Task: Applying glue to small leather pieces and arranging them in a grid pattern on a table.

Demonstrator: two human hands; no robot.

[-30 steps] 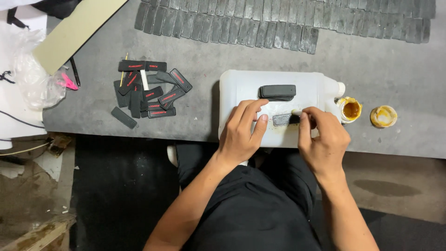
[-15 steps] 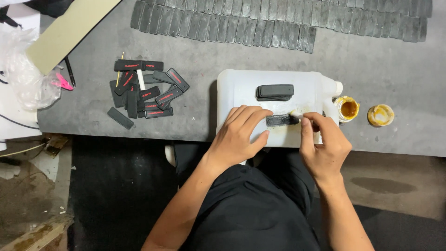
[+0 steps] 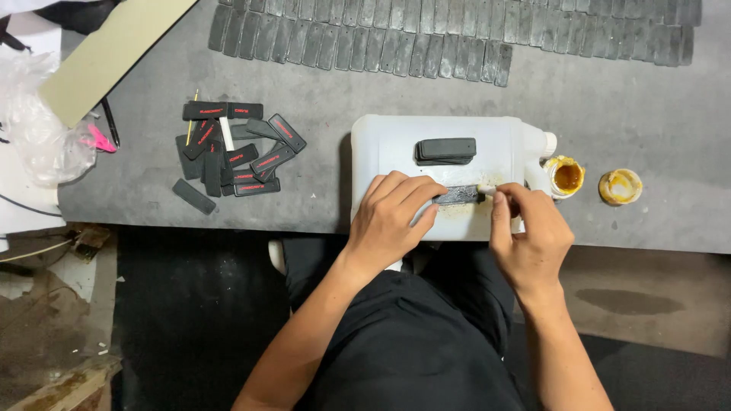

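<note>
Grey and worn, the tabletop point(image 3: 320, 99) carries everything seen from the head camera. A white plastic jug point(image 3: 396, 141) lies on its side near the front edge. On its flat face lies a dark rubber strip point(image 3: 459, 195), and both hands meet there.

The left hand point(image 3: 392, 217) comes up from the lower left with the forearm slanting and the wrist bent slightly. Its palm faces down and its fingers point(image 3: 407, 190) are spread a little, pressing flat on the left end of the strip to pin it to the jug. The right hand point(image 3: 529, 236) rises from the lower right, wrist nearly straight. Its fingers point(image 3: 502, 202) are pinched narrow around a small brush point(image 3: 487, 188), whose pale tip touches the right end of the strip. The brush handle is mostly hidden by the hand, so its length cannot be told.

A short stack of dark strips point(image 3: 445, 149) sits on the jug just above the hands. Just beside the jug's cap stands an open glue pot point(image 3: 565, 176) with amber contents, and its lid point(image 3: 620, 186) lies near it to the right. Well apart to the left is a loose pile of black labels with red markings point(image 3: 232, 156). A long row of grey strips point(image 3: 457, 34) runs along the far edge. A clear plastic bag point(image 3: 38, 122) and a tan board point(image 3: 114, 53) lie at the left.
</note>
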